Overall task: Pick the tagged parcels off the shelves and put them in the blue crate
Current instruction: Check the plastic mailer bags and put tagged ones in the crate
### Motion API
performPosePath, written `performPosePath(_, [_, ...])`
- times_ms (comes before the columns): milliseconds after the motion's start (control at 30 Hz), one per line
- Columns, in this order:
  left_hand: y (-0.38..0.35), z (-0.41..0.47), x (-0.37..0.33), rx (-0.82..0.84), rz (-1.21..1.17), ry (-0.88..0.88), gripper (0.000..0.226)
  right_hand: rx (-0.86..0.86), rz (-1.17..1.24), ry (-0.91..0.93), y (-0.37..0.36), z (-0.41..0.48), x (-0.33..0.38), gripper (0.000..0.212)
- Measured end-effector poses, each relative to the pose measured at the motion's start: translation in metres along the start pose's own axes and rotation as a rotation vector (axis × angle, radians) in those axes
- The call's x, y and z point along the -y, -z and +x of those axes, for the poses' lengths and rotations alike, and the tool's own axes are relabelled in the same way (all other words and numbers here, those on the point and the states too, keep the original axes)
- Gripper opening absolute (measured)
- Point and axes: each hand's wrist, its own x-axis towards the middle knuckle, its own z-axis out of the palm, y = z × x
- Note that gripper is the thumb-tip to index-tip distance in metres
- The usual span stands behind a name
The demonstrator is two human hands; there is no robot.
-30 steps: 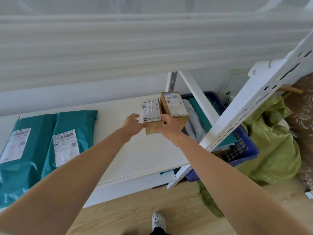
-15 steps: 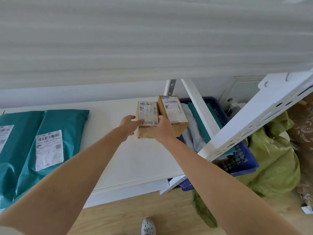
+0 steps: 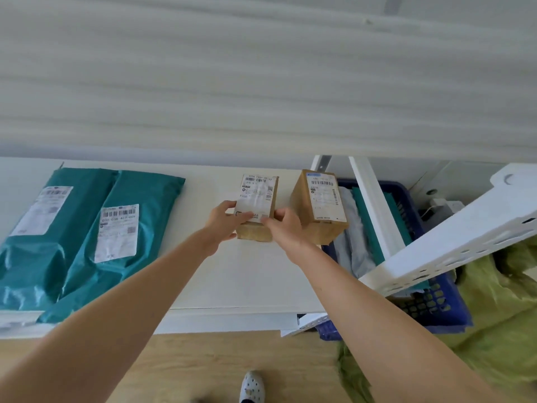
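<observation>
A: Quick, grips first.
B: Left grip (image 3: pixel 222 221) is curled round the left side of the small box (image 3: pixel 258 199), thumb lying on its label. Right grip (image 3: pixel 286 231) pinches the same box at its near right corner. Both are closed on it, neither is spread.
A: Where's that box?
B: Over the white shelf (image 3: pixel 261 280), about centre, at 12 o'clock from the two wrists, label up. (Can't tell if its base touches the board or is just off it.)
A: The other one?
B: Second box (image 3: pixel 319 205) sits at 3 o'clock of the first, just beside the right grip, label up, tilted a little. No grip on it. It's at the shelf's right end, and its near corner shows in front of the crate's contents.
A: Crate?
B: Blue crate (image 3: pixel 436 303) is at 4 o'clock, low, past the shelf end, partly behind a white slotted post (image 3: pixel 465 228). Inside are a grey parcel (image 3: pixel 353 237) and a teal parcel (image 3: pixel 367 222), side by side.
A: What else is on the shelf?
B: Two teal bags (image 3: pixel 116 228) at 9 o'clock, flat, overlapping, white barcode labels up, well apart from the boxes.
A: Rest?
B: Green sack (image 3: pixel 508 301) at 4 o'clock beside the crate, wooden floor (image 3: pixel 203 359), one shoe (image 3: pixel 252 385) at 6 o'clock.
</observation>
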Motion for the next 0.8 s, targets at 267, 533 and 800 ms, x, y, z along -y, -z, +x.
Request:
performPosePath(267, [0.036, -0.066, 0.01, 0.019, 0.023, -0.102, 0.046, 0.185, 0.231, 0.114, -0.006, -0.043, -0.012, 0.065])
performPosePath(533, [0.072, -0.096, 0.033, -0.034, 0.061, -0.161, 0.053, 0.23, 0.18, 0.235, -0.025, -0.081, -0.008, 0.074])
performPosePath(800, [0.105, -0.1, 0.044, -0.018, 0.065, -0.178, 0.063, 0.262, 0.161, 0.182, -0.064, -0.082, 0.003, 0.077])
